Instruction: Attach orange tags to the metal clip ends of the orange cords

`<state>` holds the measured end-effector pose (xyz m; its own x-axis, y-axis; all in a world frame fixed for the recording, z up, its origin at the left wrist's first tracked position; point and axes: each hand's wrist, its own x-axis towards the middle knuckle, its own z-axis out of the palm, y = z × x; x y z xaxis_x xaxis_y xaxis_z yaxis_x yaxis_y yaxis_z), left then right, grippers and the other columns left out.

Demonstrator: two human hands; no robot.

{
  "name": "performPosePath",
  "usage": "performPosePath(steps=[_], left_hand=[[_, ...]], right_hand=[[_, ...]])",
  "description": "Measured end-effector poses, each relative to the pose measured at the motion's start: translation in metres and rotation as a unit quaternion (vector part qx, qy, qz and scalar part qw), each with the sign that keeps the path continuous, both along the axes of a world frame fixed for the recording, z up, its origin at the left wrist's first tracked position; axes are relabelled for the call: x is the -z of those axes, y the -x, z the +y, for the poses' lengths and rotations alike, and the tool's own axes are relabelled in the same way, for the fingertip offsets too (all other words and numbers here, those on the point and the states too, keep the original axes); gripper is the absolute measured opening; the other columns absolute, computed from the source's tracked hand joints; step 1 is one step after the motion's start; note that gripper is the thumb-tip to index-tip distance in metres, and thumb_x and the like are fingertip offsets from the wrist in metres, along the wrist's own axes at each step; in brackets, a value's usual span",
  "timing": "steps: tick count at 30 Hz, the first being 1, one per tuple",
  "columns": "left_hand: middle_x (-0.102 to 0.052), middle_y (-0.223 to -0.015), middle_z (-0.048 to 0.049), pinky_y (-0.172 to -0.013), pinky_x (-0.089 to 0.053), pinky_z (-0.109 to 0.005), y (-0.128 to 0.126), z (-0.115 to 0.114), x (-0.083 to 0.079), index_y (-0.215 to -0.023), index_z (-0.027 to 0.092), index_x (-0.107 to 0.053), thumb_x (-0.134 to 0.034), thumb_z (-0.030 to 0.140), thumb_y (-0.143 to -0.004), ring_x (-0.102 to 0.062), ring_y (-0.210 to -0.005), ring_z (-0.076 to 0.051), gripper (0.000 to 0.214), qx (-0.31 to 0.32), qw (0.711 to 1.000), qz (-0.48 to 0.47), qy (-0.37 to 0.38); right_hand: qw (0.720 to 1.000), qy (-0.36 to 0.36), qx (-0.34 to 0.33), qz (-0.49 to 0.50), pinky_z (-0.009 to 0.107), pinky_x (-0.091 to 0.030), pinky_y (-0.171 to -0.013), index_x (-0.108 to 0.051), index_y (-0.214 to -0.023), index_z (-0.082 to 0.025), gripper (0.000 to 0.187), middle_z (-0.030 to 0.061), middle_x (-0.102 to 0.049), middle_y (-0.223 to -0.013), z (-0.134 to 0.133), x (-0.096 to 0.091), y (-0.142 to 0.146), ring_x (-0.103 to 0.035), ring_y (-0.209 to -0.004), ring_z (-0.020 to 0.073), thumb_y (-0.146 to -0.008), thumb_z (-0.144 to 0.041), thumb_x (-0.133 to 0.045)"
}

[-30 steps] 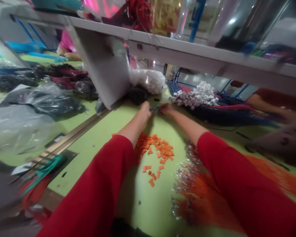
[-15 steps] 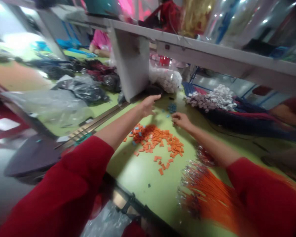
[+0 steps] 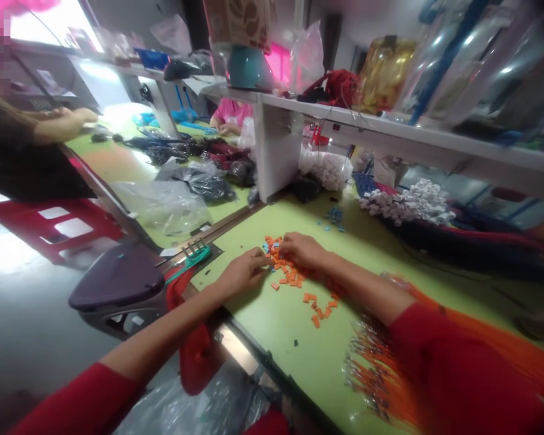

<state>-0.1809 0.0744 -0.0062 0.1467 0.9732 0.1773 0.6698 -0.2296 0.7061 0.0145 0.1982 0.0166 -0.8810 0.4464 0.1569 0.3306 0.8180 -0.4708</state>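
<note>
A pile of small flat orange pieces point(image 3: 291, 279) lies on the green tabletop point(image 3: 263, 326), with a few light blue ones mixed in at its far left end. At the pile's left edge is my left hand point(image 3: 245, 273), its fingers curled together. My right hand point(image 3: 303, 250) reaches over the far side of the pile, fingers bent down among the pieces. Whatever either hand pinches is too small to make out. A little heap of blue pieces point(image 3: 334, 214) sits farther back. Orange cords with metal clips point(image 3: 372, 368) lie beside my right forearm.
White pieces on dark cords point(image 3: 408, 202) lie at the back right. A white upright panel point(image 3: 278, 151) carries the shelf point(image 3: 390, 130). Clear plastic bags point(image 3: 163, 202) and a purple-topped stool point(image 3: 113, 275) are on the left. Two other people are at work beyond.
Both hands have come back from near the blue heap to the orange pile. My left hand's fingers, spread before, are now curled. The view has shifted, showing more on the left.
</note>
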Motion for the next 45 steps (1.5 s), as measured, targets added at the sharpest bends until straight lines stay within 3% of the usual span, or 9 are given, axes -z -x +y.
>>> performPosePath(steps=[8,12,17,24,27,31,34,39,45], left_hand=[[-0.060,-0.090,-0.0055,-0.078,-0.047,-0.034,-0.010,-0.015,0.007,-0.085,0.021,-0.066,-0.055,0.024,-0.082,-0.057,-0.084,-0.022,0.011,0.053,0.997,0.044,-0.042],[-0.062,-0.091,-0.0062,-0.086,-0.048,-0.037,-0.010,-0.013,0.010,-0.079,0.022,-0.059,-0.056,0.032,-0.086,-0.059,-0.090,-0.024,0.012,0.048,0.998,0.002,-0.048],[-0.057,-0.126,-0.0134,-0.107,-0.037,-0.047,0.003,0.026,0.009,-0.086,0.021,-0.055,-0.044,0.039,-0.093,-0.052,-0.121,-0.027,0.023,-0.030,0.994,-0.089,-0.047],[-0.067,-0.119,-0.0130,-0.103,-0.043,-0.044,-0.006,0.012,0.007,-0.078,0.020,-0.060,-0.063,0.048,-0.084,-0.056,-0.124,-0.029,0.029,-0.003,0.976,-0.215,0.025],[-0.067,-0.122,-0.0146,-0.099,-0.047,-0.047,-0.004,0.001,0.008,-0.083,0.020,-0.058,-0.064,0.052,-0.082,-0.063,-0.115,-0.029,0.033,-0.042,0.956,-0.287,0.047],[-0.072,-0.094,-0.0093,-0.081,-0.056,-0.045,0.003,0.003,0.007,-0.084,0.021,-0.049,-0.062,0.047,-0.081,-0.072,-0.085,-0.024,0.029,-0.097,0.926,-0.358,0.076],[-0.069,-0.080,-0.0052,-0.072,-0.057,-0.041,0.005,0.004,0.004,-0.088,0.021,-0.050,-0.061,0.039,-0.077,-0.070,-0.073,-0.021,0.023,-0.099,0.923,-0.359,0.098],[-0.060,-0.066,-0.0010,-0.059,-0.051,-0.032,0.009,0.006,-0.001,-0.085,0.019,-0.059,-0.052,0.037,-0.078,-0.060,-0.059,-0.017,0.021,-0.083,0.956,-0.260,0.108],[-0.060,-0.072,-0.0002,-0.068,-0.045,-0.031,0.008,0.009,0.001,-0.091,0.022,-0.073,-0.065,0.029,-0.065,-0.056,-0.068,-0.019,0.027,-0.025,0.995,-0.054,0.076]], right_hand=[[0.994,0.058,-0.088,-0.022,0.029,-0.041,-0.078,-0.068,-0.075,-0.018,0.005,0.0025,-0.060,-0.086,-0.007,-0.006,-0.029,-0.054,-0.084,0.0175,-0.078,-0.017,-0.072],[0.988,0.135,-0.043,0.056,0.029,-0.047,-0.078,-0.070,-0.082,-0.017,0.015,0.0042,-0.064,-0.092,0.009,-0.002,-0.032,-0.059,-0.084,0.0160,-0.084,-0.032,-0.069],[0.966,0.221,0.024,0.131,0.030,-0.051,-0.077,-0.070,-0.088,-0.014,0.039,0.0093,-0.069,-0.102,0.036,0.007,-0.008,-0.064,-0.086,0.0166,-0.082,-0.051,-0.066],[0.944,0.301,0.031,0.128,0.029,-0.054,-0.073,-0.071,-0.086,-0.013,0.042,0.0077,-0.074,-0.089,0.006,0.012,-0.028,-0.068,-0.080,0.0167,-0.076,-0.054,-0.070],[0.942,0.283,0.089,0.156,0.026,-0.053,-0.067,-0.065,-0.086,-0.014,0.037,0.0068,-0.072,-0.088,-0.003,0.011,-0.040,-0.066,-0.074,0.0144,-0.083,-0.051,-0.061],[0.954,0.241,0.122,0.128,0.023,-0.045,-0.053,-0.056,-0.090,-0.017,0.022,-0.0007,-0.065,-0.071,-0.004,0.006,-0.044,-0.057,-0.055,0.0108,-0.090,-0.038,-0.048],[0.973,0.189,0.114,0.070,0.024,-0.044,-0.058,-0.054,-0.101,-0.019,0.016,-0.0027,-0.063,-0.070,-0.004,0.000,-0.040,-0.057,-0.059,0.0121,-0.090,-0.026,-0.044],[0.990,0.075,0.113,-0.045,0.029,-0.038,-0.068,-0.066,-0.097,-0.023,0.016,0.0018,-0.068,-0.077,-0.003,-0.006,-0.025,-0.059,-0.072,0.0189,-0.083,-0.020,-0.060],[0.988,0.016,0.090,-0.123,0.029,-0.033,-0.066,-0.074,-0.086,-0.026,0.010,0.0040,-0.073,-0.084,-0.009,-0.011,-0.014,-0.060,-0.078,0.0210,-0.080,-0.023,-0.067]])
